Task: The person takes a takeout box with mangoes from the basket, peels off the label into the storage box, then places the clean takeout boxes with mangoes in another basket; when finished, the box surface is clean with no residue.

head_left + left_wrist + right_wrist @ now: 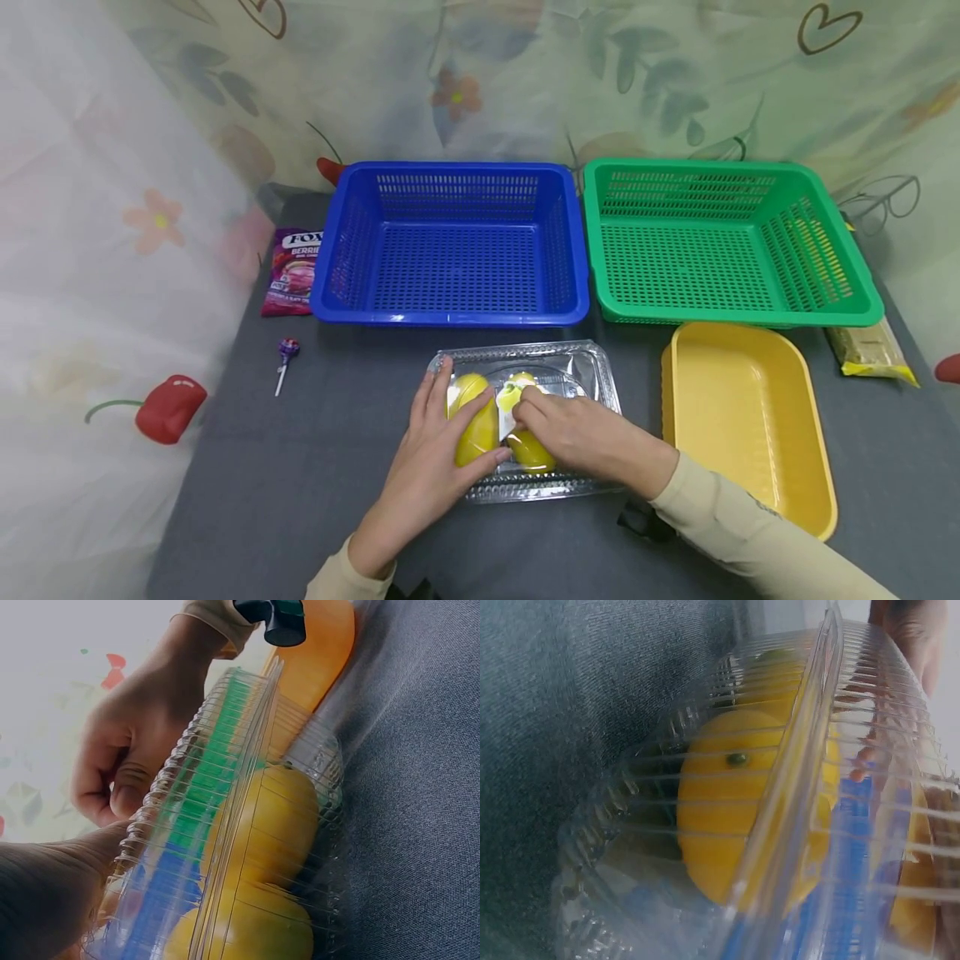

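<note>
On the grey surface [247, 492]: clear container [525, 492] of yellow fruit [477, 440], set before blue basket [450, 319]; steadied, it seems, at left by the spread left hand [431, 454]; printed label [508, 397] atop, apparently pinched at right by the right hand [577, 429].

Head view: right hand [577, 429] is covering part of a label [508, 398]; its fingertip contact is showing unclearly. Left hand [431, 454] is masking part of the left yellow fruit [476, 437]. Blue basket [450, 319] is overlapping the berries packet [288, 283]; green basket [742, 318] is hiding part of the yellow-ended packet [873, 350]. Left wrist: bottom edge is cropping the lower fruit [274, 930]. Right wrist: ridged plastic [667, 802] is blurring the rear fruit [769, 688].
</note>
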The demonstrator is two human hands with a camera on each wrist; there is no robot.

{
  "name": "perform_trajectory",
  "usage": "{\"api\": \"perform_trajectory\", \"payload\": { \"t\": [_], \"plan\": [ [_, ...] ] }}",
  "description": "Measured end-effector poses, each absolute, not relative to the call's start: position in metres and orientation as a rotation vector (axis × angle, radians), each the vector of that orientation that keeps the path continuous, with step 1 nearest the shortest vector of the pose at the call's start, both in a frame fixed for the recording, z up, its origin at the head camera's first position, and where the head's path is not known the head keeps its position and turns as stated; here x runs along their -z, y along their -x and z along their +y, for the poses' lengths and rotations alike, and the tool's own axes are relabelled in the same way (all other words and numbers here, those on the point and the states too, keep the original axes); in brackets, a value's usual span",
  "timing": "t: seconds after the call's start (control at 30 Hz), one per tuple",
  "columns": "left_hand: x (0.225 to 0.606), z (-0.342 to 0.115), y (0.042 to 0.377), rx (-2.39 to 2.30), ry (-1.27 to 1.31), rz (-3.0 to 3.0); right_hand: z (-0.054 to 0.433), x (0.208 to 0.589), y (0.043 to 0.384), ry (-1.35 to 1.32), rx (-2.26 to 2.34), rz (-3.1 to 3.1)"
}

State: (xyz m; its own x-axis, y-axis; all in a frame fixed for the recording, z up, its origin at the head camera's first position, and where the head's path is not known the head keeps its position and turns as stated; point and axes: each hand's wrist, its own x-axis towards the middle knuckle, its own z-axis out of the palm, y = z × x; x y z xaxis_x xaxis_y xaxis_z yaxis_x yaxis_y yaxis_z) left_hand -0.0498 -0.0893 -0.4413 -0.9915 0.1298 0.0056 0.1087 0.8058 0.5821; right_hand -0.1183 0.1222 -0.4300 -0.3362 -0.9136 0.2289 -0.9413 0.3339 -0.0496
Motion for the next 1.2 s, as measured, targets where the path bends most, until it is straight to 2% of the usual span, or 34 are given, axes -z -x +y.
{"api": "perform_trajectory", "payload": {
  "t": [0.9,1.03,1.2],
  "plan": [
    [0.4424,-0.0872,0.052,-0.93,-0.191,2.939,0.1154,0.4344,0.1172,-1.256,-0.79,-2.68],
    [0.4428,-0.0878,0.0514,-0.921,-0.203,2.948,0.1172,0.4334,0.1181,-1.29,-0.797,-2.678],
    [0.4439,-0.0894,0.0502,-0.921,-0.215,2.966,0.1201,0.4268,0.1202,-1.462,-0.776,-2.693]
  ]
}}
